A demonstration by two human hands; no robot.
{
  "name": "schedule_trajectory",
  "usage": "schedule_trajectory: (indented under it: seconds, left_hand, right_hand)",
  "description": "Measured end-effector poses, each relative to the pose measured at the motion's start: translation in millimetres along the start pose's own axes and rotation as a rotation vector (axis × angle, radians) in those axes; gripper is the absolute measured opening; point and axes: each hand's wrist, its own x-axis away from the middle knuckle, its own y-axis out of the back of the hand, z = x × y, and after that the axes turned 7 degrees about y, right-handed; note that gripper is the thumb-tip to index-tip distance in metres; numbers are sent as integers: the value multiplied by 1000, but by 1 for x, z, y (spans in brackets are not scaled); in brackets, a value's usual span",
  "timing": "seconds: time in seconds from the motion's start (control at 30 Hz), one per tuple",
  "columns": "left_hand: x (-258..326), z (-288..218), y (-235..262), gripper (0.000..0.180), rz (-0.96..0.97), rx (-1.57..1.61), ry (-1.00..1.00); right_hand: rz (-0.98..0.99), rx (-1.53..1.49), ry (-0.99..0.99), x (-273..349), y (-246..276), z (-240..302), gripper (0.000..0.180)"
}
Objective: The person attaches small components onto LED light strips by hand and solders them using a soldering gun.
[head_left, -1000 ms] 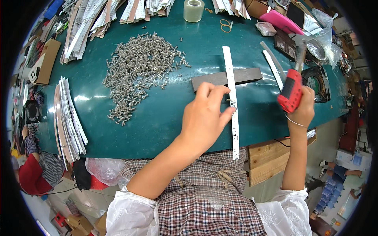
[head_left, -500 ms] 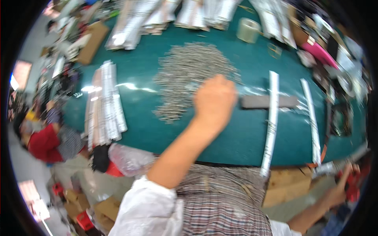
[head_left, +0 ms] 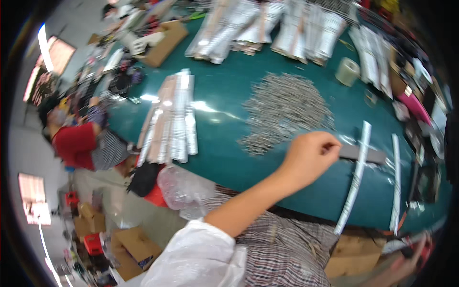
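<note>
My left hand (head_left: 313, 155) is over the green table, off the near right edge of a heap of small thin metal pieces (head_left: 287, 110). Thumb and fingertips press together in a pinch; what they hold, if anything, is too small to make out. Just beyond the fingertips lies a dark grey bar (head_left: 351, 152). Across the bar runs a long white printed strip (head_left: 356, 177), its near end over the table edge. Farther right lies a second white strip (head_left: 396, 186). My right hand (head_left: 420, 251) is low at the right rim, blurred beside something red, its fingers unclear.
Bundles of white and tan strips lie at left (head_left: 169, 119) and along the back. A tape roll (head_left: 347, 71) stands at back right, near a cluttered box. A clear plastic bag (head_left: 184, 189) hangs at the near edge. At left is a person in red (head_left: 74, 143).
My left hand has moved from the metal heap rightward, close to the grey bar. The view has turned, so the table sits farther right. My right hand remains low at the right.
</note>
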Motion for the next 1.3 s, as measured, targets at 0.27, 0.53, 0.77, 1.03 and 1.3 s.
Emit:
schedule_trajectory:
  seconds: [0.27,0.53,0.77,1.03,1.3]
  left_hand:
    - [30,-18,-21,19,360,626,485]
    - [47,-15,-40,16,389,670,485]
    - [50,-11,-41,15,418,652,472]
    - [50,-9,-41,17,440,616,481]
    - [51,-8,-43,19,451,611,465]
  right_hand:
    - [368,-390,-323,87,-151,125,45]
    - [551,-378,-429,112,-164,117,49]
    - [559,-391,-379,115,-165,113,49]
    - [521,-407,-438,114,-167,114,48]
    - [514,-422,-457,114,-166,112,47]
